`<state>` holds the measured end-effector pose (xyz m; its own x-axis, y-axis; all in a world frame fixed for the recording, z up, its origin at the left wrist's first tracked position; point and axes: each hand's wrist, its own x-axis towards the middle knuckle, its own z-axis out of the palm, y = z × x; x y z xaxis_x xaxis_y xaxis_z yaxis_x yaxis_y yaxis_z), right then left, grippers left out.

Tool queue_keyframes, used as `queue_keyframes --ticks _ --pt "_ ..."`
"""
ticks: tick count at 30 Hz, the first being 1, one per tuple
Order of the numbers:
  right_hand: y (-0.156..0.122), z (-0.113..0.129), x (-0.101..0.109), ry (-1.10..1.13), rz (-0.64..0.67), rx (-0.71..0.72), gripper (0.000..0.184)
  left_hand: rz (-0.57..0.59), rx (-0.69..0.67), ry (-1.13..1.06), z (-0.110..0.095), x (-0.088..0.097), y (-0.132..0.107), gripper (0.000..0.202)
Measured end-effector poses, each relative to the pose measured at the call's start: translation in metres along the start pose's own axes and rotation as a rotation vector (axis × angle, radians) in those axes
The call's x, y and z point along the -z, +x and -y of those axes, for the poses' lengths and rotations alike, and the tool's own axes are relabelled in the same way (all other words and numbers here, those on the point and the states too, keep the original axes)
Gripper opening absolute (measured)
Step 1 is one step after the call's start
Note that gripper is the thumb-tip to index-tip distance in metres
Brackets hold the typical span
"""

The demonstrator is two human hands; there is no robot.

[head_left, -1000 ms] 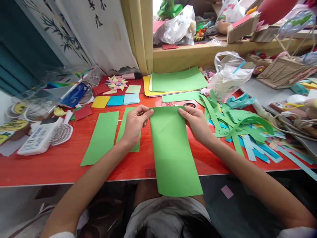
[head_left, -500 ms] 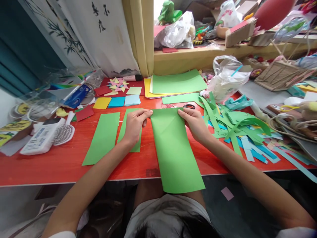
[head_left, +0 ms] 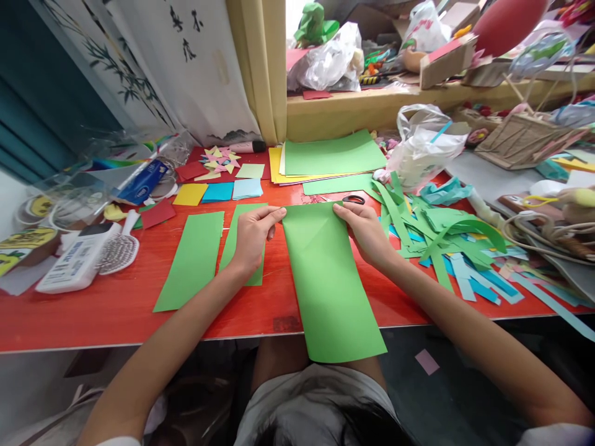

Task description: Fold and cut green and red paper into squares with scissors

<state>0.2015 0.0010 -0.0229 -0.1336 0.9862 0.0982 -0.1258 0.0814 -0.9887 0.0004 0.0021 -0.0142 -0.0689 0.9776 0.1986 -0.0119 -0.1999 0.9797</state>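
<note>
On red table [head_left: 116, 310] | both hands pinch green sheet [head_left: 332, 285] top corners

home craft desk, paper scraps [head_left: 446, 232], curtain [head_left: 260, 68]

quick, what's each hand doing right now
Left hand: closed, pinching the far left corner of the long green paper sheet.
Right hand: closed, pinching the same sheet's far right corner.

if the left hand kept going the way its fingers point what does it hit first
Probably the loose green sheet lying just beyond the held green paper. The left hand points away and rightward over that paper's far corner; the scissors handle looks off that line, though depth is unclear.
</note>
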Motion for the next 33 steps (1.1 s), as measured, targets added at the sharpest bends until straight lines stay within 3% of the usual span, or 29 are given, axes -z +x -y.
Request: queue_keyframes --ticks 33 --pt "-0.0008 0.0005 -0.0026 -0.028 -0.003 0.007 0.024 0.021 -0.024 0.071 0.0044 -0.0021 -0.0002 0.017"
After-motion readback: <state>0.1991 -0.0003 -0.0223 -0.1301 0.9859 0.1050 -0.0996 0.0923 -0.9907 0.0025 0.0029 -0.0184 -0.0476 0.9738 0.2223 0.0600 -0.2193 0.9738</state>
